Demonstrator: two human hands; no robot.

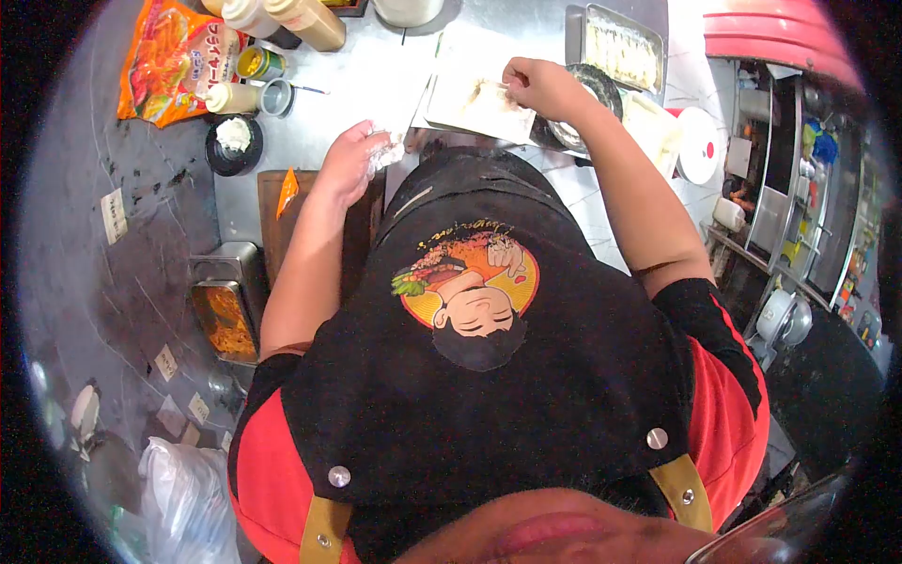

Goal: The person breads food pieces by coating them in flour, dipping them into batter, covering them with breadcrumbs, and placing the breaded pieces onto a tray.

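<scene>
My left hand (349, 164) is closed around a crumpled whitish wad (386, 150), which looks like thin plastic or paper. It is held above the steel counter, left of the tray. My right hand (543, 89) has its fingers curled together over the right end of a shallow pale tray (470, 117) with light brown crumb-like stuff in it. Whatever those fingers hold, if anything, is hidden. Partly behind my right wrist stands a round dark-rimmed bowl (601, 86). Beyond it, a metal tray (664, 56) contains rows of pale, coated pieces.
An orange food bag (160, 70), sauce bottles (310, 21), a small can (260, 63) and a black bowl with white paste (233, 146) stand at the left. A brown board (282, 230) lies below my left forearm. A white round lid (696, 146) is at right.
</scene>
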